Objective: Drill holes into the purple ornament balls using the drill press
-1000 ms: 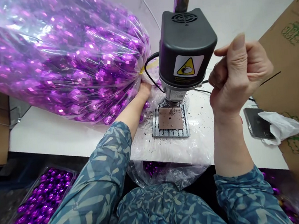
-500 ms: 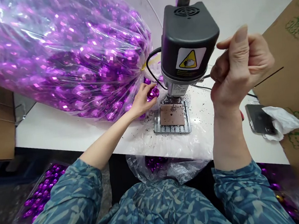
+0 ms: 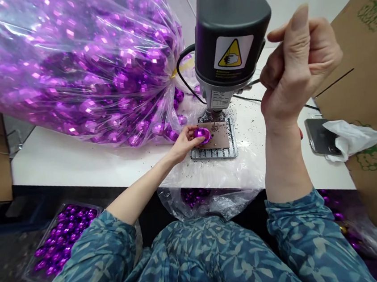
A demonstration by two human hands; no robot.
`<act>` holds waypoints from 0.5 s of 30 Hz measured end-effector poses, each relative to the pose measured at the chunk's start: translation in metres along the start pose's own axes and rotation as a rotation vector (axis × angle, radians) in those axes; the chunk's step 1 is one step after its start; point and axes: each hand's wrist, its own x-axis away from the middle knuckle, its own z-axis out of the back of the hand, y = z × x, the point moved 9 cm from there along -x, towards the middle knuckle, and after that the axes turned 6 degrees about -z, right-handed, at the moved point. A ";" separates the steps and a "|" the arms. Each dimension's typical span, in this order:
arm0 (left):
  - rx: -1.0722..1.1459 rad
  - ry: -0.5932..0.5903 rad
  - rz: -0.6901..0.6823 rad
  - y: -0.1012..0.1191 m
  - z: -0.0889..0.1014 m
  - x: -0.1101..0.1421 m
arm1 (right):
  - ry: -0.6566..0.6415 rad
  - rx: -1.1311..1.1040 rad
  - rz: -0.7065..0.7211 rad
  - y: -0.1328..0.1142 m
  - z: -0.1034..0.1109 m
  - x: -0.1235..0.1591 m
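Note:
My left hand (image 3: 186,142) pinches a small purple faceted ball (image 3: 202,134) and holds it on the brown plate (image 3: 220,137) under the black drill press head (image 3: 231,33). The hand lies just left of the drill's metal base. My right hand (image 3: 297,64) is raised to the right of the drill head, its fingers curled into a fist around the thin lever that sticks out from the machine. A big clear bag of purple balls (image 3: 76,67) lies on the white table (image 3: 62,161), its tied mouth near the drill.
A phone (image 3: 318,136) with a crumpled white tissue (image 3: 353,139) lies at the right, against a cardboard box (image 3: 372,94). Dark shavings dot the plastic sheet around the drill base. A tray of purple balls (image 3: 62,239) sits on the floor at lower left; another bag hangs below the table edge.
My left hand drew a purple ball out from the bag's mouth and carried it right onto the plate under the drill. My right hand stayed closed on the lever.

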 end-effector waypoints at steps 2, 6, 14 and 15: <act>-0.063 -0.006 -0.049 -0.004 0.000 -0.003 | -0.003 0.033 -0.005 0.000 -0.001 0.001; -0.143 -0.066 -0.127 0.001 -0.005 -0.007 | -0.034 0.006 0.022 -0.002 -0.003 0.002; -0.344 -0.013 -0.202 0.014 -0.008 -0.019 | -0.024 -0.068 0.015 -0.004 -0.003 0.003; -0.369 -0.013 -0.213 0.015 -0.010 -0.021 | -0.025 -0.050 0.017 -0.005 -0.003 0.004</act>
